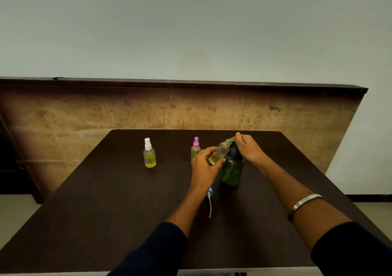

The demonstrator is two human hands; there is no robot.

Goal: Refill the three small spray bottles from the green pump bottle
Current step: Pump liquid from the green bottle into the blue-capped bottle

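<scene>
You held open spray bottle (219, 153) in left hand (205, 165), fingers wrapped round body, long axis tilted up-right, mouth under pump spout. Right hand (248, 148) pressed on pump bottle (231, 169) head, just right of it on table (118, 201).

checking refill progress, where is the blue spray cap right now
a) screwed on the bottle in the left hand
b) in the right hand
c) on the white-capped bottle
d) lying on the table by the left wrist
d: the blue spray cap lies on the table with its dip tube toward the camera, beside the left wrist.
</scene>
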